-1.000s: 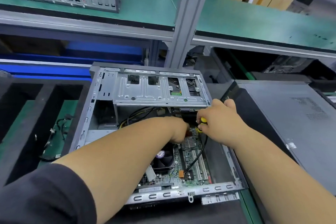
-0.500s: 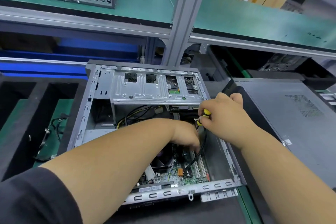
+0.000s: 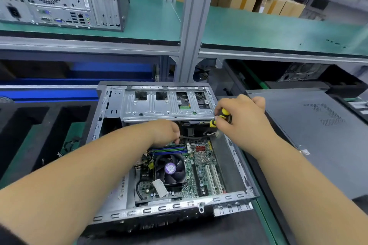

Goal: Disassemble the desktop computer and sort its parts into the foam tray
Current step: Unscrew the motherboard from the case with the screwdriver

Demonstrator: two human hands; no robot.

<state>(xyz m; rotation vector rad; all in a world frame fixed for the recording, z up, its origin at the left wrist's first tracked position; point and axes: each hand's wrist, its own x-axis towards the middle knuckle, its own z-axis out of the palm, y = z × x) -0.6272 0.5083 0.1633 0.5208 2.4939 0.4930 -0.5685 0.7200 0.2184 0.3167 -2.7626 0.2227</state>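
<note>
Hands deep in an opened desktop case [image 3: 171,145] lying on its side, foam tray [image 3: 45,135] just left of it.

Left hand [image 3: 167,132] pinches a black cable [image 3: 194,137] above the motherboard [image 3: 201,167]; right hand [image 3: 242,117] grips a yellow-and-black screwdriver [image 3: 223,114] at the case's drive cage [image 3: 167,105]. Fan [image 3: 171,169] sticker purple, writing unreadable.

Open motherboard bay [image 3: 201,167] below the overhanging drive cage [image 3: 167,105], fan [image 3: 171,169] rising centrally.

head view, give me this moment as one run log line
stage: cable removal | left hand: pinches black cable | right hand: grips yellow-and-black screwdriver | open grey metal desktop case: motherboard, fan inside
</note>
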